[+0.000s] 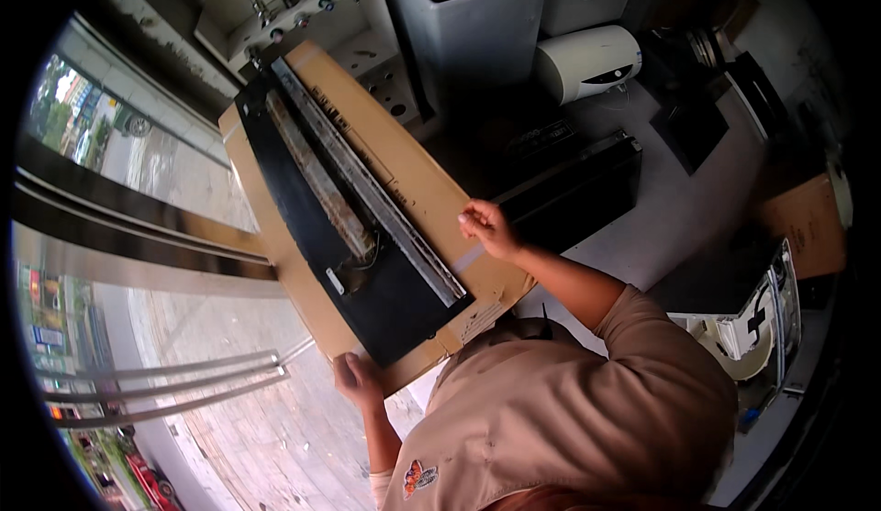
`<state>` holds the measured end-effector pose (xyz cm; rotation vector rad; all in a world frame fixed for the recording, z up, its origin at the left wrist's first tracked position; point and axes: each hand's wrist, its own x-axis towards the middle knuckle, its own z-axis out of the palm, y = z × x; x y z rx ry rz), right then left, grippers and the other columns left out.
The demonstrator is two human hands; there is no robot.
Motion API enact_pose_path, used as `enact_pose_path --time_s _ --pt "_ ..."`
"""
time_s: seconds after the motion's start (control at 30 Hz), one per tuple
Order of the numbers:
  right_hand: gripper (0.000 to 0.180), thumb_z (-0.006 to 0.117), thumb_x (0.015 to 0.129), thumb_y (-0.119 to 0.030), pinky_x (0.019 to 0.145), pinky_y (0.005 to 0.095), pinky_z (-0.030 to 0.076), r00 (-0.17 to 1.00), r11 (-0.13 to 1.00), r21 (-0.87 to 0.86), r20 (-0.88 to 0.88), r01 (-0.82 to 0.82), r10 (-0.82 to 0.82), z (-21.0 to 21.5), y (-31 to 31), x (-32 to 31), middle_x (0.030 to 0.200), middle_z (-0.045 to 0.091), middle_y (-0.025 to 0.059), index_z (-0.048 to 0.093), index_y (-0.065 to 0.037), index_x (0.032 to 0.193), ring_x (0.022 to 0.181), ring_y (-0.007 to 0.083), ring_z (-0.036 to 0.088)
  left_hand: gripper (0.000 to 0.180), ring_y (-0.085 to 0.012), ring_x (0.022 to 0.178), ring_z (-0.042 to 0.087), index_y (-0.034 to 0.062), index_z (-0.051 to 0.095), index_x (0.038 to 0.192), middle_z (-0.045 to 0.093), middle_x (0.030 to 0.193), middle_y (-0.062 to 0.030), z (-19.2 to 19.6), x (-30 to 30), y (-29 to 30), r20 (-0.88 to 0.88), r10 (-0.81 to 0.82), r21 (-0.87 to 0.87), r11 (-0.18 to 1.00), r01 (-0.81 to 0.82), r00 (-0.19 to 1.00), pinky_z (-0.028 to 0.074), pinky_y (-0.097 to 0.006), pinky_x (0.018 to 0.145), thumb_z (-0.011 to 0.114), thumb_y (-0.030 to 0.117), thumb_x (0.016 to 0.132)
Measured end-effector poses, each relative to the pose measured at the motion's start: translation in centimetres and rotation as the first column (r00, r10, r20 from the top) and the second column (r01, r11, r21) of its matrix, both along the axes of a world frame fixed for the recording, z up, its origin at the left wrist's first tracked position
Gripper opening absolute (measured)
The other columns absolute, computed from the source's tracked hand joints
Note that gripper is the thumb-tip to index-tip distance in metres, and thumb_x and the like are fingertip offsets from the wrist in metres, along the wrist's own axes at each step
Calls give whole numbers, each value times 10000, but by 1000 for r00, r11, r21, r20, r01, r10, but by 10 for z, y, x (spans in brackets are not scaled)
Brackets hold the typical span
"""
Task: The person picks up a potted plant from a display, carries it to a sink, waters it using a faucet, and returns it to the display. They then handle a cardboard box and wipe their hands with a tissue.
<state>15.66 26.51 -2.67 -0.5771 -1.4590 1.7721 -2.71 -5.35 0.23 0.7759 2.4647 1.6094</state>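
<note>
**Site condition: taped cardboard box bearing a dark panel and metal strips, two hands at its edges**

Room: a pale grey floor (633,227) extends across the right of the frame. A grey appliance (473,43) stands at top center, with a white cylindrical tank (583,66) just right of it. Fittings with taps occupy the upper left; a long black case (587,181) lies right of center. Glazing fills the left side, with paving (211,410) and vehicles visible beyond it.

Subject: the cardboard box (422,181) is at the center of the frame, slanting from upper left to lower right. It is brown, with dark print and pale tape. On it lies a flat black panel (381,318). Along the panel run a long, narrow metal strip (368,181), grey and stained, and a shorter strip (317,172), discolored rust-brown.

Hands: the left hand (360,381) is at the box's lower-left edge; the right hand (491,228), fingers curled, is at its right edge. Whether either is clamped on the cardboard cannot be determined.
</note>
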Motion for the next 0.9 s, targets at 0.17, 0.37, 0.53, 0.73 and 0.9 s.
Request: enact_pose_path --time_s 0.17,0.37,0.53,0.73,0.9 --pt "177 596 969 -178 592 225 427 999 1000 -1 32 -24 24 -2 2 1 670 532 -18 569 -37 866 622 48 500 246 -159 588 479 4 551 813 512 628 -90 -5 -2 -1 -28 -1 -34 999 0 1000 418 -324 564 475 153 993" --pt "140 582 974 -160 604 231 421 996 997 14 51 -74 73 1 3 7 689 531 -15 560 -50 890 649 59 505 235 -152 586 483 3 558 812 520 633 -75 -17 -8 -7 -107 17 -61 998 -24 994 419 -315 562 489 136 992" --pt "181 596 970 -187 593 211 415 997 997 3 17 -76 76 -5 1 8 677 528 -30 574 -40 867 632 34 489 233 -135 580 466 11 560 809 522 637 -63 -6 2 3 -64 40 -51 998 -43 997 407 -311 548 498 141 992" --pt "196 589 973 -210 579 210 408 991 992 23 47 -126 125 -3 -1 11 673 529 -32 581 -43 871 629 33 488 218 -151 600 469 -6 562 824 525 652 -74 -8 4 1 -162 77 -81 993 -91 984 409 -320 563 500 129 983" --pt "203 592 970 -220 569 213 403 991 990 61 40 -129 127 -5 -2 12 668 531 -34 582 -46 866 618 31 478 210 -161 612 472 -15 563 823 521 662 -82 -9 2 1 -156 140 -49 988 -150 978 414 -326 578 494 114 974"
